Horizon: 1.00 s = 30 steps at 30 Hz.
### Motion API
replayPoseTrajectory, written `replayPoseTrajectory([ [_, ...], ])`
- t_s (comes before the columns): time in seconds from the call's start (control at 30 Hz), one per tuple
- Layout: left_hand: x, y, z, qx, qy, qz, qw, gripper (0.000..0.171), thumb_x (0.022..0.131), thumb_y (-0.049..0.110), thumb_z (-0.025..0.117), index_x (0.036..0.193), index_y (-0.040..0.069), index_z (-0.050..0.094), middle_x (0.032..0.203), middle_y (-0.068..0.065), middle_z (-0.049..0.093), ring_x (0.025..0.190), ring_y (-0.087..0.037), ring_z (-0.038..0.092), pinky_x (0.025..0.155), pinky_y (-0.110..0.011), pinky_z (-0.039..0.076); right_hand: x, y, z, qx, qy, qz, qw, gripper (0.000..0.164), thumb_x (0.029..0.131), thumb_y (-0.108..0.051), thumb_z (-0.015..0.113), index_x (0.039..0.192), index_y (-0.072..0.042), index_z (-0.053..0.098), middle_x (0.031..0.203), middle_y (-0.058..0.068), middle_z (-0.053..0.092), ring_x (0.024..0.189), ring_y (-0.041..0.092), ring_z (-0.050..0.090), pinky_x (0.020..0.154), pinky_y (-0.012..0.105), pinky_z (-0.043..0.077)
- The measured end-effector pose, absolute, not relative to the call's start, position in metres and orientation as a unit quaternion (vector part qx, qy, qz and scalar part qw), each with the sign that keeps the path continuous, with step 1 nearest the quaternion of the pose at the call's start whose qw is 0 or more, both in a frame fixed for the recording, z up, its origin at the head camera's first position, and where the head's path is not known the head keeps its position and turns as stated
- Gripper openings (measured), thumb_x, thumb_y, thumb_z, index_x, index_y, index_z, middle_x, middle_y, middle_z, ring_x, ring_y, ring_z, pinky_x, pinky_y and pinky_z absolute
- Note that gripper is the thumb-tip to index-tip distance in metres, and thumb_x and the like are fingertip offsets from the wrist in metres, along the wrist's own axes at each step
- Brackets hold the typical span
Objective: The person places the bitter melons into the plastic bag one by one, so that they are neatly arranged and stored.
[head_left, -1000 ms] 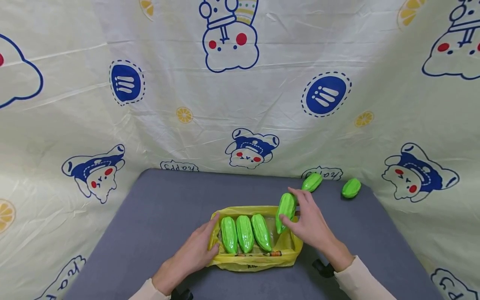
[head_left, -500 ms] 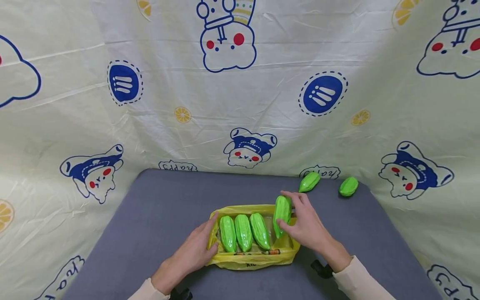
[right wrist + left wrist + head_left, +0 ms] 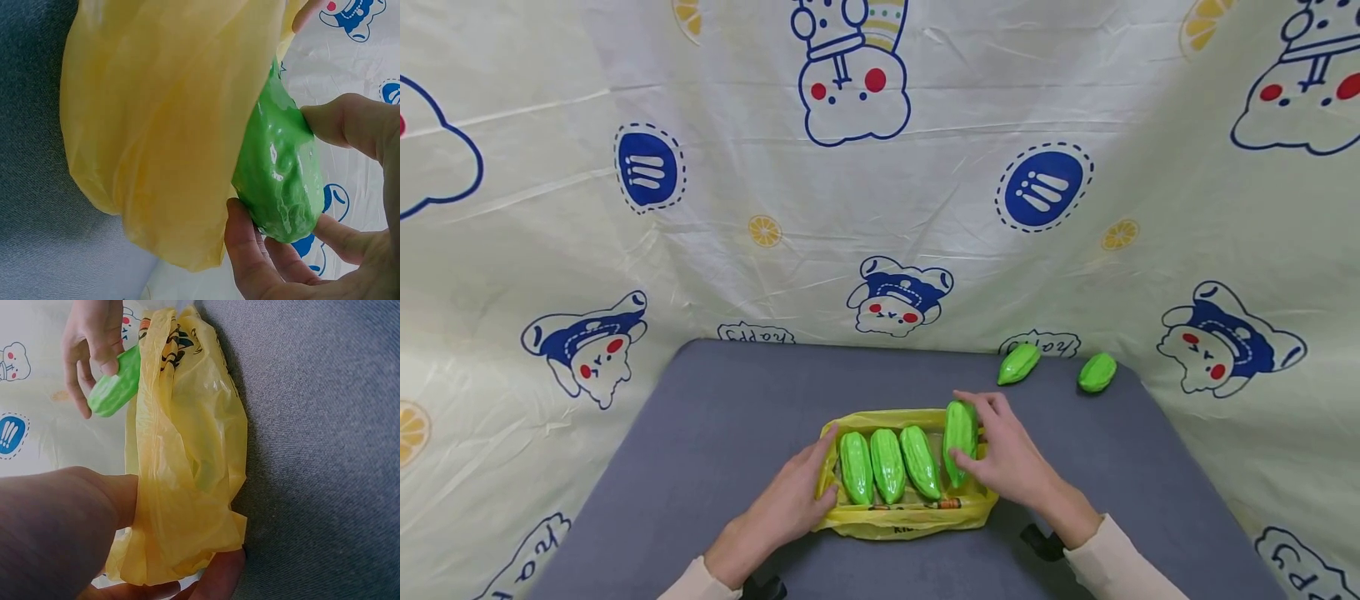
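My right hand (image 3: 1017, 457) holds a green bitter melon (image 3: 959, 433) between thumb and fingers over the right end of a yellow plastic bag (image 3: 917, 525). In the right wrist view the held bitter melon (image 3: 281, 169) tilts, its narrow end hidden behind the bag's edge. Three more bitter melons, one of them the middle one (image 3: 888, 467), lie side by side in the bag, which is spread wide like a tray. My left hand (image 3: 786, 496) grips the bag's left end; in the left wrist view its thumb lies at the rim and fingertips show beneath the yellow plastic (image 3: 187, 487).
Two loose bitter melons lie at the table's back right, one left (image 3: 1019, 364) and one right (image 3: 1097, 372). The grey table (image 3: 730, 400) meets a printed white sheet (image 3: 715, 267) behind and at the sides.
My right hand has brought its bitter melon left and lower, down into the bag's right end. The left hand stays at the bag's left end.
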<state>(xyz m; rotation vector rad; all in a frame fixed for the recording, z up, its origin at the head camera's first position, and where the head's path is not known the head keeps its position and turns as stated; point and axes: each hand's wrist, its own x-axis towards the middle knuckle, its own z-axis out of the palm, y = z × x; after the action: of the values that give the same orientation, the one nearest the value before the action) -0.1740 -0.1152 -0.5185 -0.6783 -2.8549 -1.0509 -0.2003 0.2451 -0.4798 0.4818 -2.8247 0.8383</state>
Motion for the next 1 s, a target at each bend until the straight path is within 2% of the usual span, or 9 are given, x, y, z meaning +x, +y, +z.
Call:
replayPoseTrajectory([
  [0.43,-0.1758,-0.1169,-0.5206,-0.215,-0.918,-0.334,0.011,0.09,0.1,0.006,0.08,0.18,0.002,0.039,0.16,-0.034,0.067,0.143,-0.053,0.07,0.114,-0.067,0.061,-0.2004,0.2411,-0.4808,0.176,-0.941,0.283,0.053,0.086,0.099,-0.019,0.093,0.175,-0.016,0.052,0.156,0.023,0.054,0.106,0.017,0.064,0.085,0.034,0.059],
  [1.0,-0.175,-0.117,-0.5194,-0.214,-0.916,-0.338,0.009,0.09,0.1,0.005,0.08,0.18,0.001,0.039,0.161,-0.034,0.066,0.145,-0.053,0.069,0.117,-0.067,0.059,-0.1986,0.2353,-0.4804,0.185,-0.947,0.258,0.042,0.088,0.097,-0.016,0.095,0.174,-0.014,0.053,0.157,0.023,0.054,0.09,0.011,0.056,0.075,0.029,0.051],
])
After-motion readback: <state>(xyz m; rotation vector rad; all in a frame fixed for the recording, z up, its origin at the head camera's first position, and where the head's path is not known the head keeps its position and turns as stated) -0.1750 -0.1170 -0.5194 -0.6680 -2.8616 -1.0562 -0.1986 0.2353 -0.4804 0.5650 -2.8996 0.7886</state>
